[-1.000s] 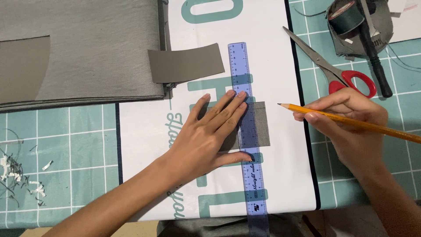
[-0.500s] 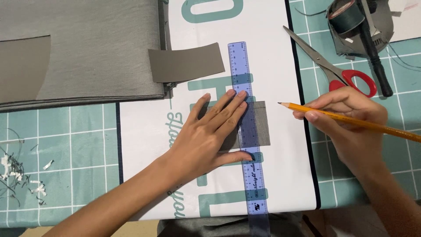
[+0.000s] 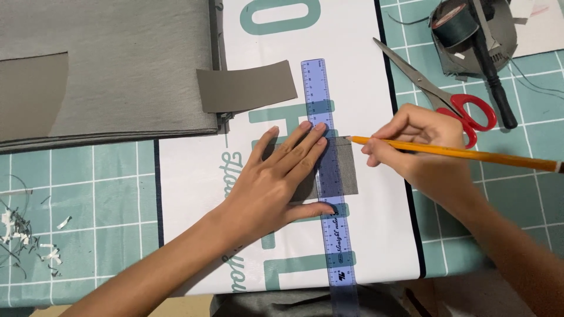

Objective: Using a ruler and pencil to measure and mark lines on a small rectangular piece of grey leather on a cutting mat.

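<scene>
- Right, the left hand (image 3: 276,182) lies flat, palm down, fingers stretched out and only slightly spread, pressing a small grey fabric piece (image 3: 348,170) and the blue see-through ruler (image 3: 328,176) onto the white printed sheet (image 3: 364,76).
- Fingertips of two of those fingers sit on the ruler's left edge; the thumb reaches out lower down and touches the ruler too.
- The left forearm comes in from the bottom left, slanting up across the green cutting mat (image 3: 88,194).
- Over to the right hand (image 3: 423,152): fingers pinched tight around a yellow pencil (image 3: 470,154), held nearly level, its tip just at the top right corner of the fabric piece, right of the ruler.
- The right wrist and forearm run off to the bottom right.
- The ruler stands vertical, crossing the fabric piece.
- Red-handled scissors (image 3: 446,100) lie just above the right hand, a second grey fabric strip (image 3: 247,87) sits left of the ruler's top, beside a large folded grey cloth (image 3: 111,64).
</scene>
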